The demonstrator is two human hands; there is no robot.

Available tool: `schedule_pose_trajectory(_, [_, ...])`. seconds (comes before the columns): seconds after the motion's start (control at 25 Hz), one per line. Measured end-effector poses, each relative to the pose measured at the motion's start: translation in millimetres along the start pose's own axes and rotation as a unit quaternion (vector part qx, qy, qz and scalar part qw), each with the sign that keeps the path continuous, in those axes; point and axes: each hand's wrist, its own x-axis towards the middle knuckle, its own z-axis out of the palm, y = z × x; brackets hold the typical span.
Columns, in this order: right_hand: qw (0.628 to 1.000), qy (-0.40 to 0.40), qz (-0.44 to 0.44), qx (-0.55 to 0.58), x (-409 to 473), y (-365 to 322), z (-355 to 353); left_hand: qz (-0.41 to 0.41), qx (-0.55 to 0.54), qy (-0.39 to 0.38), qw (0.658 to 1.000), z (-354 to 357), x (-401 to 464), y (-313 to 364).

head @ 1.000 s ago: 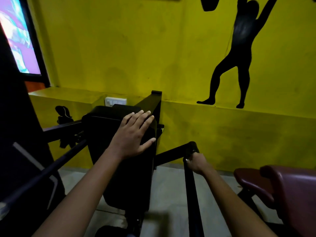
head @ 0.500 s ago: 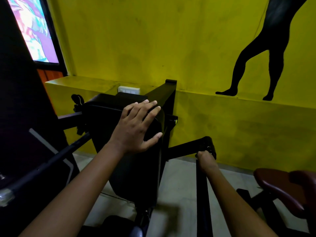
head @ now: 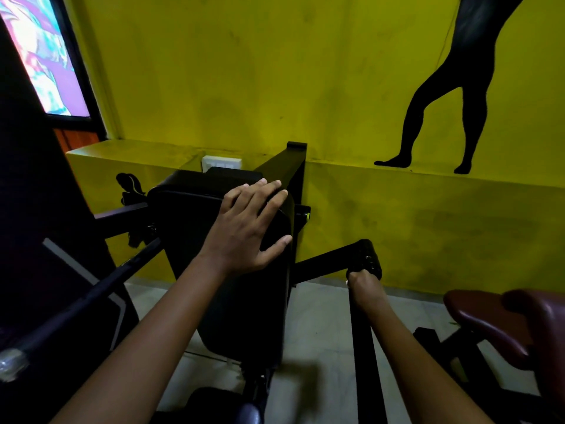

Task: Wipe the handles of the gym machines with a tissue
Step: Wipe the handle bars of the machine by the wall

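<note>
A black gym machine stands in front of me with a padded black chest pad (head: 241, 301) at its middle. My left hand (head: 244, 231) rests flat on the top of that pad, fingers straight and spread. To the right, a black handle bar (head: 367, 258) bends at a padded corner. My right hand (head: 362, 284) is curled round this bar just below the corner. A tiny white speck shows at the edge of the fist; the tissue itself is hidden. A second black bar (head: 91, 295) runs low on the left.
A yellow wall (head: 244, 71) with a ledge stands close behind the machine, carrying a white switch plate (head: 221, 163) and a black painted silhouette (head: 443, 102). A maroon padded seat (head: 504, 319) sits at the right. A dark frame fills the left; grey floor (head: 318, 332) lies below.
My view has dropped and come closer to the machine. My left hand stays flat on the pad, and my right hand keeps its grip on the handle bar near the corner.
</note>
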Motion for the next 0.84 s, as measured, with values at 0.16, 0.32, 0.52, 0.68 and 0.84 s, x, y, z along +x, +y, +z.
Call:
schedule_pose_trajectory(0.16, [1.000,0.005,0.008,0.002,-22.4,-8.8,-5.0,0.007,-0.006,-0.016,1.000,-1.5,-0.9,-1.2])
schedule_pose_trajectory(0.32, [1.000,0.011,0.024,-0.004,-48.9,-16.6,-7.1,0.010,-0.011,-0.029,0.999,-3.8,-0.5,-1.8])
schedule_pose_trajectory(0.52, [0.998,0.010,0.060,-0.004,-76.8,-24.8,-9.0,0.014,-0.018,-0.039,0.999,-5.6,-0.7,-2.1])
schedule_pose_trajectory(0.68, [0.997,0.009,0.071,-0.004,-100.3,-31.8,-11.3,0.016,-0.025,-0.044,0.999,-7.0,-0.7,-2.6])
schedule_pose_trajectory(0.84, [0.997,0.007,0.080,0.011,-123.8,-38.3,-14.8,0.016,-0.028,-0.044,0.999,-7.3,-0.8,-1.6])
